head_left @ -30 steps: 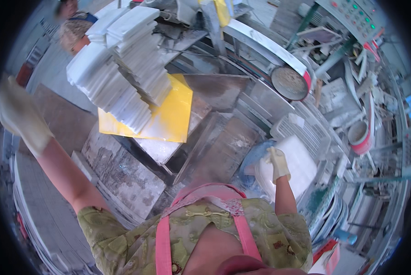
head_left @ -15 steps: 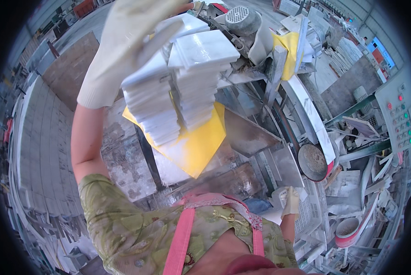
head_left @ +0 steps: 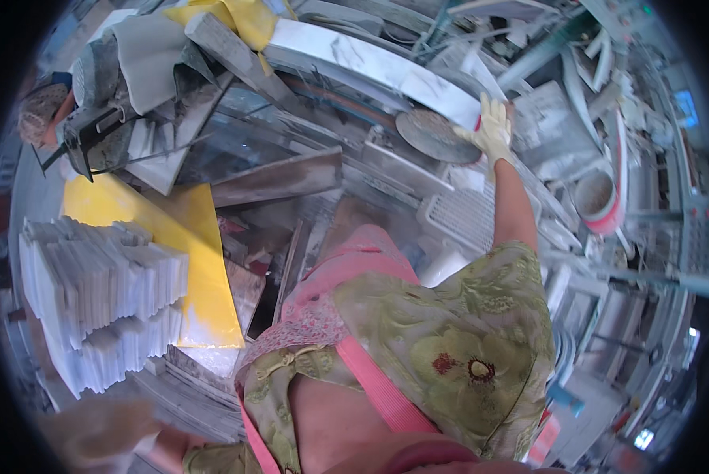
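Note:
My right hand (head_left: 492, 131), in a pale glove, is stretched out with its fingers spread. It is at the right end of a long white marble strip (head_left: 362, 59), next to a round grey dusty pan (head_left: 436, 136). Whether the palm touches the strip, I cannot tell. At the lower left my left hand (head_left: 97, 430) is smeared by motion, so its fingers do not show. It is nearest to two stacks of thin white stone tiles (head_left: 105, 276), which stand on a yellow sheet (head_left: 204, 265).
A white perforated plastic basket (head_left: 463, 220) lies below my right hand. Farther right hangs a red-rimmed round pan (head_left: 595, 197). Dusty stone offcuts and a grey bar (head_left: 236, 59) crowd the upper left. A dark board (head_left: 279, 178) slants across the middle.
The view has swung to the right, so the tile stacks now appear at the left. My left hand has come away from above the stacks; my right hand has reached out to the marble strip's end.

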Demonstrator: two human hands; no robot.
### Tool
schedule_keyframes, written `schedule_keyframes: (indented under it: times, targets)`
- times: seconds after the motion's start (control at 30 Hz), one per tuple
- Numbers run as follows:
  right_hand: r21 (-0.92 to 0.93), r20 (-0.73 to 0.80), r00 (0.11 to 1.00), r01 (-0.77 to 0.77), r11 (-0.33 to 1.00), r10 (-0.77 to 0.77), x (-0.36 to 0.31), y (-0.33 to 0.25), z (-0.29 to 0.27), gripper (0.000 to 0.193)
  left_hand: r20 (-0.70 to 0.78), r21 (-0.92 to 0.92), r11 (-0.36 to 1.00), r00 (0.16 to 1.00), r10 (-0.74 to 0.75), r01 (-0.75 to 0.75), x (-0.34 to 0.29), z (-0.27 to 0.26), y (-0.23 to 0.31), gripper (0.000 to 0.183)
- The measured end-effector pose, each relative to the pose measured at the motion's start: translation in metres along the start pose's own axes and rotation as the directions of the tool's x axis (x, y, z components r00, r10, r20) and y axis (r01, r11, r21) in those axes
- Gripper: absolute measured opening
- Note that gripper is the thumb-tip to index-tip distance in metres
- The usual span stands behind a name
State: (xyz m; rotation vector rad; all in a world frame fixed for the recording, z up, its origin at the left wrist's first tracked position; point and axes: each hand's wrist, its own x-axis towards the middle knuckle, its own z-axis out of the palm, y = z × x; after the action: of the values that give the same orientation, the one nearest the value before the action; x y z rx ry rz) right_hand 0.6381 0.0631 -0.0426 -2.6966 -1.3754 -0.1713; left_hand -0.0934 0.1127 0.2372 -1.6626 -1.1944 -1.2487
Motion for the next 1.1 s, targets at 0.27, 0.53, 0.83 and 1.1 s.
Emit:
schedule_keyframes:
  times: [0.27, 0.53, 0.83, 1.1]
  targets:
    - [0.169, 0.113, 0.896, 0.409, 0.897, -0.43, 0.051, 0.008, 0.005, 0.118, 0.782, -0.484, 0.754, 0.606, 0.146, 0.443, -0.123, 0.183, 0.233, 0.043]
    - [0.188, 0.062, 0.908, 0.397, 0.898, -0.414, 0.079, -0.021, 0.014, 0.112, 0.878, -0.355, 0.532, 0.469, -0.092, 0.769, -0.209, 0.211, 0.285, 0.039]
    - [0.033, 0.324, 0.866, 0.392, 0.919, -0.381, 0.094, -0.054, -0.005, 0.123, 0.802, -0.281, 0.52, 0.494, -0.334, 0.807, -0.225, 0.199, 0.286, 0.039]
    - [0.124, 0.104, 0.746, 0.646, 0.753, -0.658, 0.097, -0.04, -0.031, 0.118, 0.842, -0.27, 0.333, 0.389, -0.374, 0.904, -0.218, 0.164, 0.277, 0.047]
